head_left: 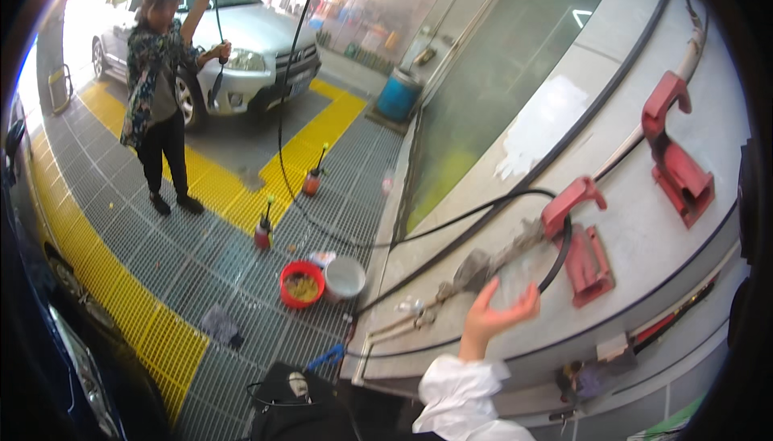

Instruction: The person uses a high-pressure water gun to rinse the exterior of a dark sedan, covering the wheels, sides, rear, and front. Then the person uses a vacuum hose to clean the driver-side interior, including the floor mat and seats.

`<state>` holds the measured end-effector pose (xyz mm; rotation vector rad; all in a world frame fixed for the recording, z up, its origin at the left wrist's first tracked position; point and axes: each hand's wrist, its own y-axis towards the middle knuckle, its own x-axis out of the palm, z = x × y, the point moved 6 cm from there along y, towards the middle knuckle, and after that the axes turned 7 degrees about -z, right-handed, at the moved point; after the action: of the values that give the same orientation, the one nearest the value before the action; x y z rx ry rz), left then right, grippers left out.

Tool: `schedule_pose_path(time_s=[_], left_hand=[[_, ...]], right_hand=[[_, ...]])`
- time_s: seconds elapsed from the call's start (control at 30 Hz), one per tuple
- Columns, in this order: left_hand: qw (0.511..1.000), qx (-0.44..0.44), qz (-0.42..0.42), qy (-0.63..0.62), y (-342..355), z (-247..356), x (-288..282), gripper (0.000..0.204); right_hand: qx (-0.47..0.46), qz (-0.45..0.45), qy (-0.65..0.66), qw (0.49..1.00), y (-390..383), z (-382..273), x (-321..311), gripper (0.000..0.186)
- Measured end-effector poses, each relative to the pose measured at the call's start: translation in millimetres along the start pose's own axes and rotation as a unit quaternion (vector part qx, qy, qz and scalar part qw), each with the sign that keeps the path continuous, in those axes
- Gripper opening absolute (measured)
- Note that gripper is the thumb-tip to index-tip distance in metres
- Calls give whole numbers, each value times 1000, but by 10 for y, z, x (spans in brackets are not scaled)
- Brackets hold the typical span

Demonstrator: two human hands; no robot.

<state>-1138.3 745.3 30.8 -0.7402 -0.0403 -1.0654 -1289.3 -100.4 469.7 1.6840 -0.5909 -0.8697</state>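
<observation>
Pale wall (pixel 644 256), hose (pixel 562 260) partly behind half-open right grip (pixel 493 317), contact unclear; left grip unseen.

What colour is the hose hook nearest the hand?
The hose hook is red, clearest in the head view.

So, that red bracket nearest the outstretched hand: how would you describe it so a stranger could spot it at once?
Start with the big pale wall on the right side. On it, the lower red bracket shows just above and right of the person's right hand. A black hose loops by its hooked top, whereas the upper red bracket has no such loop.
</observation>
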Motion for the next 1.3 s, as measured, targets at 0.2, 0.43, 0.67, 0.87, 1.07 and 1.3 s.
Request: schedule_pose_path(time_s=[0.2, 0.43, 0.67, 0.87, 1.07, 1.3], left_hand=[[975, -147, -81, 144, 952, -245, 246, 46], [882, -17, -322, 345, 1981, -421, 799, 44], [915, 10, -328, 233, 2013, -765, 1050, 28], [990, -68, -88, -85, 406, -179, 2230, 26], [982, 12, -111, -154, 82, -428, 1935, 25], [967, 35, 80, -238, -501, -229, 2069, 37]], right_hand=[[314, -234, 416, 821, -235, 664, 471, 22], [405, -170, 718, 540, 743, 436, -320, 29], [363, 21, 807, 465, 2300, 1060, -101, 33], [289, -266, 693, 605, 2259, -677, 506, 25], [345, -287, 692, 566, 1454, -1029, 1353, 23], [406, -403, 684, 452, 145, -1584, 2248, 22]])
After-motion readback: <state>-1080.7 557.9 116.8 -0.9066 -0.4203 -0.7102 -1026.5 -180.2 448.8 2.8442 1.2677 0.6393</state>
